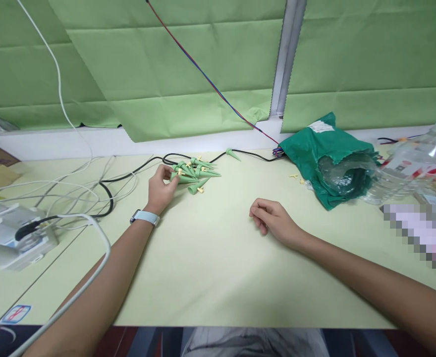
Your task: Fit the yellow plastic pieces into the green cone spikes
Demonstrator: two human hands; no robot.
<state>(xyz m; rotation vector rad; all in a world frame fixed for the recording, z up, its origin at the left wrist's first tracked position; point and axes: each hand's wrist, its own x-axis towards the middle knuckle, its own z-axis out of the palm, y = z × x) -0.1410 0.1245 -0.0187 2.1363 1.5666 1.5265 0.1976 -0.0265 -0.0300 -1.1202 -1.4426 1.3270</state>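
Note:
Several green plant watering spikes (203,172), tapered cones with small pale yellow valves, lie in a pile toward the back of the table, left of centre. My left hand (163,187), with a watch on a light blue band, is at the pile's left side. Its thumb and fingers close around the wide end of one spike. Nearer the middle of the table rests my right hand (272,221), its fingers curled in and the thumb against them, with nothing visible in it. A single spike (233,154) lies apart behind the pile.
A torn green plastic bag (329,148) and a large clear bottle (411,163) are at the right. Small yellow pieces (295,176) lie beside the bag. White power strips (13,238) and tangled cables (110,191) take up the left. A white cable crosses above my left forearm.

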